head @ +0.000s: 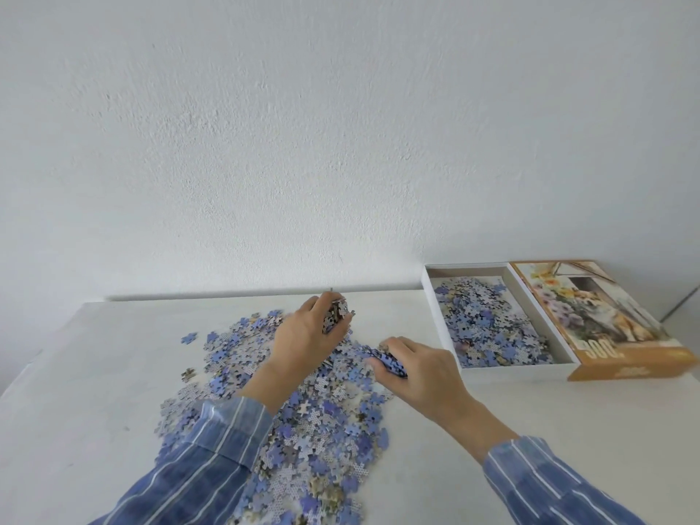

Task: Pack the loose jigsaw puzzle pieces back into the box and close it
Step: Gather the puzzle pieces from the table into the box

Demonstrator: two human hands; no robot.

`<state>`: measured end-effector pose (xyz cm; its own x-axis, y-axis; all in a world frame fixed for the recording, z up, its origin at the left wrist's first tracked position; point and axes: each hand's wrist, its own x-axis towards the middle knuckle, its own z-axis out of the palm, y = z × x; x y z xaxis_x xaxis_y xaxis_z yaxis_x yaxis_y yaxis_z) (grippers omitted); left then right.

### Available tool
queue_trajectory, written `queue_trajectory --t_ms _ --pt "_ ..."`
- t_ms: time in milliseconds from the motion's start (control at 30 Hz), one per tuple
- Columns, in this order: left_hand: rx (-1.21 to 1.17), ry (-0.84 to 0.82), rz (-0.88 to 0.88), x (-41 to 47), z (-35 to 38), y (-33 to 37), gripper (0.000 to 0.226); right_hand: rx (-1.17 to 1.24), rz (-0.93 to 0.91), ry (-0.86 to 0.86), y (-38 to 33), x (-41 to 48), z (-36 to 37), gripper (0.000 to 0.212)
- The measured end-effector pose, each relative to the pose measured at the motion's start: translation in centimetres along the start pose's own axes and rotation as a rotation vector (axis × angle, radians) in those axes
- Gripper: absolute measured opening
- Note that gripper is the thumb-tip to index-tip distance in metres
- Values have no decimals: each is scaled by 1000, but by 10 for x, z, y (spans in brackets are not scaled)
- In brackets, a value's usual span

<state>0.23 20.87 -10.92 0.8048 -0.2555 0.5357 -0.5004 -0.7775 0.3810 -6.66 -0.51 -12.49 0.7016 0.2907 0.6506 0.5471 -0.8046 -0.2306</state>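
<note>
A wide heap of loose blue and grey puzzle pieces (pixel 322 422) covers the middle of the white table (pixel 492 430). My left hand (pixel 307 335) is raised over the heap's far side and grips a stack of pieces. My right hand (pixel 420 367) rests low at the heap's right edge, its fingers curled round a bunch of blue pieces. To the right stands the open white box (pixel 560 335), partly filled with pieces. Its lid (pixel 606 320), printed with flowers and a cat, lies picture side up against the box's right side.
A white textured wall (pixel 341 145) rises just behind the table. One stray piece (pixel 188 338) lies left of the heap. The table's left edge slants away at the left. Bare tabletop lies between the heap and the box.
</note>
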Motion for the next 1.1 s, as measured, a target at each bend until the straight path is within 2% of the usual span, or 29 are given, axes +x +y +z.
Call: queue_trajectory --t_ms 400,600,733,867,1000,1100 --pt "-61 1 71 65 71 94 36 -64 18 82 97 -12 -58 28" --pt "-156 -42 125 108 131 147 40 -120 7 107 164 -13 -86 32" --pt "-150 -88 142 128 176 162 43 -112 30 102 202 -18 -86 33" --pt "-147 -112 167 143 212 168 44 -116 -8 89 221 -24 -80 25" --pt "-127 -221 185 150 229 170 41 -89 -38 23 233 -30 -67 33" --pt "-14 -319 182 152 233 165 46 -105 -62 -22 234 -31 -65 40"
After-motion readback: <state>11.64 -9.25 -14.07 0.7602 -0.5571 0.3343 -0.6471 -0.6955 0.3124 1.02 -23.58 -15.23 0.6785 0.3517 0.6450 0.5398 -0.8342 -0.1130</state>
